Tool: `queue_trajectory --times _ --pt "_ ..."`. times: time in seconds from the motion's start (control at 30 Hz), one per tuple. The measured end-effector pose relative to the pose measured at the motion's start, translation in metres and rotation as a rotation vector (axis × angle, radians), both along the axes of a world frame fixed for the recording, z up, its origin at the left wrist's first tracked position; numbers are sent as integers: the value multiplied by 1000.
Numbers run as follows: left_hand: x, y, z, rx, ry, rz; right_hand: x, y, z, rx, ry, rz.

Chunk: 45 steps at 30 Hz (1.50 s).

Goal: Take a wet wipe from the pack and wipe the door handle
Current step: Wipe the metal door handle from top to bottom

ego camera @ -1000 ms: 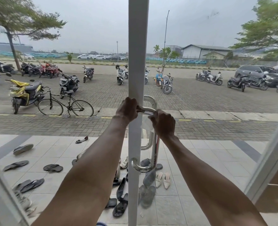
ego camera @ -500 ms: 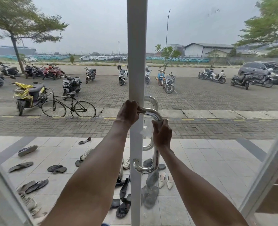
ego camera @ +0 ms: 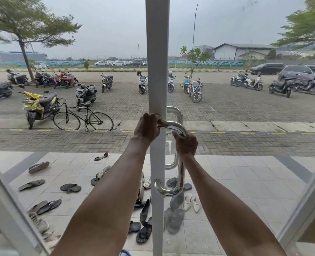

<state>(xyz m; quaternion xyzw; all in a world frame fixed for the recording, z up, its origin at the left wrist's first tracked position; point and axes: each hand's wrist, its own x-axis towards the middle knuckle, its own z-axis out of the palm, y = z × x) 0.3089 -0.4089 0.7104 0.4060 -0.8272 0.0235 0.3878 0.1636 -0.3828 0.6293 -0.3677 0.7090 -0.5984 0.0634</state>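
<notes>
A chrome door handle is fixed to the white door frame of a glass door. My left hand grips the handle's top end where it meets the frame. My right hand is curled round the upper part of the upright bar, just below the top bend. It presses a white wet wipe against the bar, and a bit of the wipe shows to the left of the fingers. The wipe pack is not in view.
A second handle sits on the outer side of the glass. Outside, several sandals and shoes lie on the tiled porch. Beyond them stand a bicycle and parked scooters on a paved lot. Another white frame slants at the right.
My right hand slid with the wipe down off the handle's top bend onto the upright bar, baring the bend. My left hand kept its grip at the top.
</notes>
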Motion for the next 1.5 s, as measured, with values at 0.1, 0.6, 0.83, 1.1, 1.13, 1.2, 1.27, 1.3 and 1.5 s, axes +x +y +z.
queue_trajectory --times 0.1,0.6,0.83,1.1,1.13,1.2,1.27,1.3,1.5 --pt "-1 0 -1 -7 0 11 -2 1 -14 90 -59 5" --pt "-2 -11 -7 -19 -26 33 -6 2 31 16 95 144" --pt "-2 -13 -7 -14 -18 4 -1 2 9 21 -30 27" --pt "-3 -11 -8 -18 -4 10 1 11 -38 101 -158 72" --pt "-3 -11 -7 -23 2 12 1 12 -41 100 -173 80" --pt "-3 -12 -5 -15 8 7 2 13 -44 94 -189 78" --pt "-3 -13 -1 7 -20 6 2 12 -42 95 -186 65" --pt "-3 -14 1 17 -35 7 3 11 -39 93 -181 51" --pt "-2 -15 1 27 -30 1 8 7 3 -54 -90 -27"
